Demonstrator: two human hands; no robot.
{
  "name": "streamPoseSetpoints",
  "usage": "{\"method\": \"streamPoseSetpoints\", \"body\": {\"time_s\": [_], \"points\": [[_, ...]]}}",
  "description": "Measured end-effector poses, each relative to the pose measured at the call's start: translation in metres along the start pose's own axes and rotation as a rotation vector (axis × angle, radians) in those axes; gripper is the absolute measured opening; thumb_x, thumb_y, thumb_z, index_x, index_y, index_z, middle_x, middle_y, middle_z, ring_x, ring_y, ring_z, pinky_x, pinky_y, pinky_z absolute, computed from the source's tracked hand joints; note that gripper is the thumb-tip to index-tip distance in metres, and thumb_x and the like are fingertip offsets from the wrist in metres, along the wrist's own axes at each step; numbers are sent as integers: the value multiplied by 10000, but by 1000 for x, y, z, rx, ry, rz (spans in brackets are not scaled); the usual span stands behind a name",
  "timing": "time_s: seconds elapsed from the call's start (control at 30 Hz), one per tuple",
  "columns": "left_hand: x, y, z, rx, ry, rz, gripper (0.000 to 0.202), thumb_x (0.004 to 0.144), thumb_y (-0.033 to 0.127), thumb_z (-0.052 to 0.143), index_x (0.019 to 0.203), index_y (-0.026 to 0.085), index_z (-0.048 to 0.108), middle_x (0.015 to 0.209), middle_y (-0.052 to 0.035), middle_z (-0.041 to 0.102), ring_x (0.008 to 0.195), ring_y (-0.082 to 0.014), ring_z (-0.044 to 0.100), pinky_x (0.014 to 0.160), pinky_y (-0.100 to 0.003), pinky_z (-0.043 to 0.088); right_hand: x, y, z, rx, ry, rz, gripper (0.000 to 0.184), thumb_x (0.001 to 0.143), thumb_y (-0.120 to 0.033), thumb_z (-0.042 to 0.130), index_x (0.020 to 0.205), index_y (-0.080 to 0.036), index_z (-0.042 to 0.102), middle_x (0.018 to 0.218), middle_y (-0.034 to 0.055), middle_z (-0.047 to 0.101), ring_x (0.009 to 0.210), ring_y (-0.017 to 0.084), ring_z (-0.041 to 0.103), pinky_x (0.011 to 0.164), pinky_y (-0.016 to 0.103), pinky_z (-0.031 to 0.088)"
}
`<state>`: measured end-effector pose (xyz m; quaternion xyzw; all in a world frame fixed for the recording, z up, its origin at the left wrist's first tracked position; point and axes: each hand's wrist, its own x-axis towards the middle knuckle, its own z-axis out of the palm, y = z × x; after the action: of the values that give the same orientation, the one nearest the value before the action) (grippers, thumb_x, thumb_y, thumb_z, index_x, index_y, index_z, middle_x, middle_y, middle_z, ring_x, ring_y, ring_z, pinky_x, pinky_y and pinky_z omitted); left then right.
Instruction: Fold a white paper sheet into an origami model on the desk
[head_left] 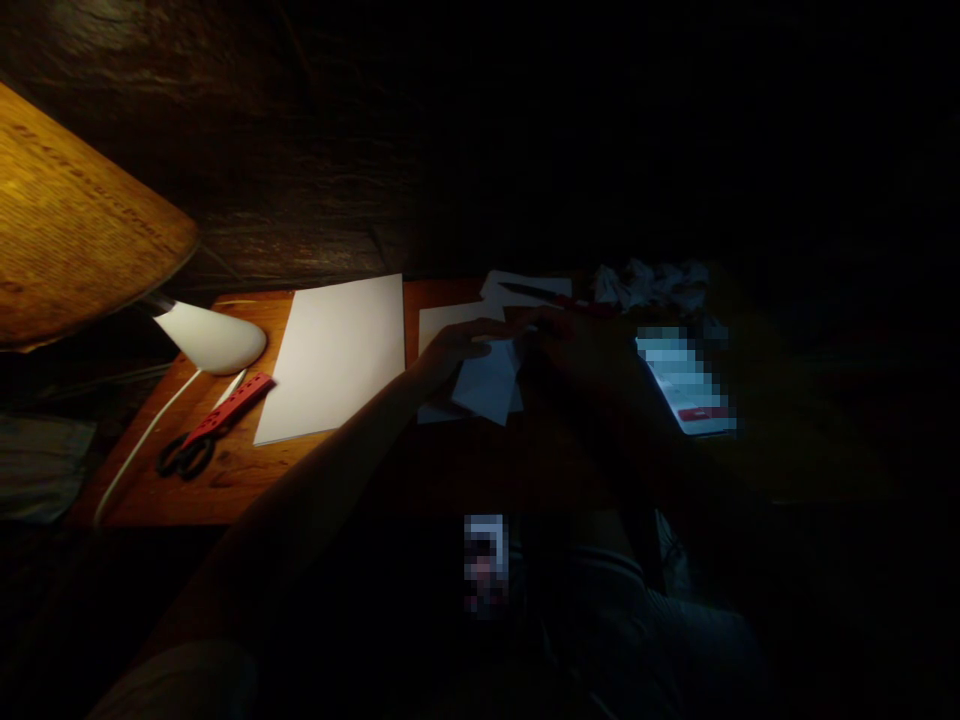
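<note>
Near edge of surface (300,500): a strip of wood separates it from the papers, some room there. Scissors (187,445), near left, handles toward that edge, presumably for reach. Phone (682,385) at right, screen up, likely for viewing. Middle: paper (489,385) askew; left hand (459,342) over it, fingers stretched, seemingly steadying; pinch cannot be told. Right hand (553,332) alongside, grip too dark to tell. Lamp (214,338) far left; crumpled paper (652,287) far right, limiting room there.
</note>
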<state>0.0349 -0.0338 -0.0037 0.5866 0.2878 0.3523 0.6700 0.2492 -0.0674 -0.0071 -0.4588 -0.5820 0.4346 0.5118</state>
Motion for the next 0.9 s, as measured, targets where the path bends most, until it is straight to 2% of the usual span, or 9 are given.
{"method": "streamPoseSetpoints", "body": {"time_s": [0.07,0.13,0.2,0.3,0.4,0.53,0.7,0.9], "points": [[0,-1,-1,27,-28,61,265,692,263,793,942,183,826,1219,-91,759,1124,-257,682,965,-375,496,1,2,-1,-5,-10,-34,68,771,-231,715,836,-212,707,937,41,744,887,204,668,857,353,544],[0,-2,-2,35,-31,63,263,710,265,787,955,178,824,1279,-98,742,1177,-268,673,1000,-391,493,1,3,-1,-26,-33,-64,110,745,-230,745,852,-215,724,950,37,753,903,209,676,873,363,549],[-1,-3,-2,18,-9,14,335,706,250,790,1033,178,814,1265,-92,746,1068,-242,701,922,-375,522,0,3,0,-42,-27,-72,138,735,-240,759,871,-224,741,983,36,768,933,221,687,877,375,557],[0,-6,-2,-12,38,-59,549,642,209,831,1187,182,772,1148,-76,780,852,-187,703,768,-322,529,-1,1,1,-32,40,-50,159,748,-259,757,905,-235,760,1061,44,788,989,238,702,884,392,572],[4,-9,-2,3,85,-40,622,585,167,836,1202,165,755,1167,-91,784,906,-213,725,772,-318,542,-2,-4,1,5,75,-14,185,728,-245,769,913,-234,773,1093,43,793,1022,243,710,915,404,576],[6,-7,0,32,161,12,527,572,169,809,1097,162,770,1169,-84,785,995,-217,726,820,-308,549,-1,-12,0,25,105,34,176,697,-200,743,867,-221,783,1039,33,797,1007,236,711,912,389,578],[5,-2,3,125,233,26,351,605,240,824,938,154,755,942,-51,787,834,-169,720,762,-292,561,-2,-15,0,-32,93,88,230,708,-161,721,919,-205,803,992,42,789,939,229,710,862,385,586],[6,-2,2,261,282,63,173,631,189,795,735,174,658,797,-18,751,735,-138,691,709,-272,563,-1,-17,-1,-83,95,90,265,712,-117,713,945,-184,819,1021,70,798,985,248,727,910,410,592]]}}
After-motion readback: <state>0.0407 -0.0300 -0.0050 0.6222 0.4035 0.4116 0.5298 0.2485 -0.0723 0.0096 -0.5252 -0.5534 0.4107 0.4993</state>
